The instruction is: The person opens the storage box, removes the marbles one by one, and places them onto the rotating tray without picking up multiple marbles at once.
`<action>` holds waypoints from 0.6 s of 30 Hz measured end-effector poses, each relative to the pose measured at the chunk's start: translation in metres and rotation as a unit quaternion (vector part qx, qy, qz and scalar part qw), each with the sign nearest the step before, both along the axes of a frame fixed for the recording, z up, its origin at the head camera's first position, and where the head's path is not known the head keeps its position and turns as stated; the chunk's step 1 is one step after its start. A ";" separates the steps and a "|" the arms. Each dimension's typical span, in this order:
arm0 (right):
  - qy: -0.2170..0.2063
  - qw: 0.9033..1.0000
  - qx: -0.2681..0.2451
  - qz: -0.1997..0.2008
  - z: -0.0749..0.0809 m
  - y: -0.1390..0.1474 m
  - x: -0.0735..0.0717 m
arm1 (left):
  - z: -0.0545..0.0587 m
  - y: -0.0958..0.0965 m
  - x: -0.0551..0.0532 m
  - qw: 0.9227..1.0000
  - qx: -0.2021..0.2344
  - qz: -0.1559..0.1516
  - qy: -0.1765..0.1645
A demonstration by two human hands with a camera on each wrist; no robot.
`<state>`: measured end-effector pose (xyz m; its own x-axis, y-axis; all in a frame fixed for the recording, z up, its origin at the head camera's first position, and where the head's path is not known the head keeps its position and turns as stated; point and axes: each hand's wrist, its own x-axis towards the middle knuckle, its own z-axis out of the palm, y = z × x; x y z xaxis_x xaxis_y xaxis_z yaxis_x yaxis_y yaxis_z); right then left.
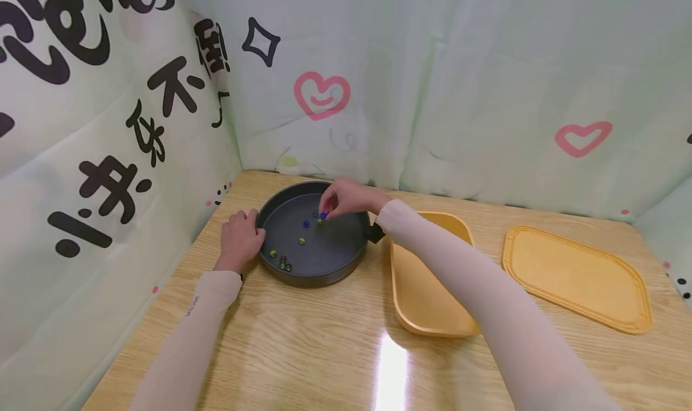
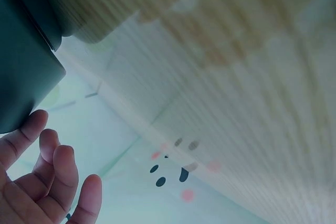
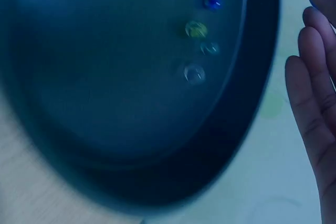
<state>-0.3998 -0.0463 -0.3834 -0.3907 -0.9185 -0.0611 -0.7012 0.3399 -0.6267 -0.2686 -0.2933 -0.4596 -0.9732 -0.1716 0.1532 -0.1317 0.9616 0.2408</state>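
A dark round pan (image 1: 310,265) holds several small glass marbles. My left hand (image 1: 239,240) grips its left rim, the thumb at the edge. In the left wrist view, one fingertip of the left hand (image 2: 44,169) touches the pan's outer side and the other fingers are bent. My right hand (image 1: 348,197) reaches in over the far side of the pan, pinching a blue marble (image 1: 323,216) at its fingertips. Close below lies a yellow marble (image 1: 319,222), with another blue marble (image 1: 306,223) to its left. Clear marbles (image 3: 194,74) also show in the right wrist view.
A deep yellow-orange bin (image 1: 427,315) stands right of the pan, partly behind the right sleeve. Farther right, a flat yellow-orange lid (image 1: 578,279) lies on the wooden table (image 1: 303,351). Printed curtains (image 1: 459,98) hang along the back and left.
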 end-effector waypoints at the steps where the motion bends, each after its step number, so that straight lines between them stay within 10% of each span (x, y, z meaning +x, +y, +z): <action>1: 0.002 1.000 0.009 0.009 -0.002 -0.005 -0.001 | 0.000 0.000 0.000 1.000 0.001 0.000 0.000; 18: 0.036 0.984 0.162 0.059 -0.034 -0.050 -0.002 | -0.002 0.000 -0.001 1.000 -0.003 0.002 0.006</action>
